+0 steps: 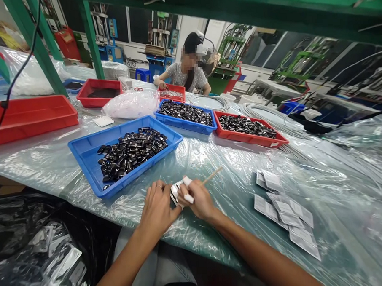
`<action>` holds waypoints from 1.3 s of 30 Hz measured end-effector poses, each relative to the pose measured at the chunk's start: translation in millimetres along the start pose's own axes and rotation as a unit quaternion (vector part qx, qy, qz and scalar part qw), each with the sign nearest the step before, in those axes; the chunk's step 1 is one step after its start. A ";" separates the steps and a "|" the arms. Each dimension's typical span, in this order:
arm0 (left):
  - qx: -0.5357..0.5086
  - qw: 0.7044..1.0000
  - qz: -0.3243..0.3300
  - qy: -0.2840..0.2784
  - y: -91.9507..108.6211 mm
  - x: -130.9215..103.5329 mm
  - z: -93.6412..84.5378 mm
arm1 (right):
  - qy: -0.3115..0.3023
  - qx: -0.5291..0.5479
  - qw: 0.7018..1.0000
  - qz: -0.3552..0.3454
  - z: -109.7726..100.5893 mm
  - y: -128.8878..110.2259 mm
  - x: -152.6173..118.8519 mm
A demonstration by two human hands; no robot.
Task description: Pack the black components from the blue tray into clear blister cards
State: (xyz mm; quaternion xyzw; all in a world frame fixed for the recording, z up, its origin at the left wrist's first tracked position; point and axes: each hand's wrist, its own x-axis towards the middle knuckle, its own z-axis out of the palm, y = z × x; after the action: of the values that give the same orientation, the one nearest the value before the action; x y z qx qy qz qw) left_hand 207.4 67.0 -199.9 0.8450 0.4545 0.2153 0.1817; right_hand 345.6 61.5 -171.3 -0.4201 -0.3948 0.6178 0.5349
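My left hand (157,207) rests on the plastic-covered table, its fingers and thumb steadying the left edge of a small white-and-silver sheet with black markings or pieces (173,195). My right hand (198,199) is closed on a thin wooden stick (213,175) that points up to the right. White covers wrap some of its fingertips, which press over the sheet. Part of the sheet is hidden under my fingers. Just beyond my hands stands a blue tray (87,164) with many small black glossy pieces (131,152).
Flat silvery sheets (289,212) lie to the right. Behind are another blue tray (185,121), a red tray (251,140) and coiled tubing (210,102). An empty-looking red tray (31,118) is at left. A bag of scraps (56,254) hangs lower left. A co-worker (186,71) sits opposite.
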 end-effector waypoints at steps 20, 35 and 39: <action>-0.601 0.782 -0.116 0.116 -8.5 12.8 -25.8 | -0.039 -0.645 0.687 -0.333 2.1 -27.9 -10.7; -0.478 0.852 -0.034 0.212 -24.0 35.4 -79.8 | -0.016 -0.415 0.834 -0.363 37.0 -49.0 51.1; -0.386 0.871 -0.070 0.297 -49.4 46.9 -99.5 | 0.036 -0.423 0.855 -0.296 40.6 -51.4 92.7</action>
State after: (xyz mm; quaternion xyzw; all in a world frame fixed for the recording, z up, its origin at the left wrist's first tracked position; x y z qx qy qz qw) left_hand 143.8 143.5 -131.6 0.5696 0.4259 0.6011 0.3645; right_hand 317.3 157.9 -118.5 -0.4909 -0.7045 0.1878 0.4769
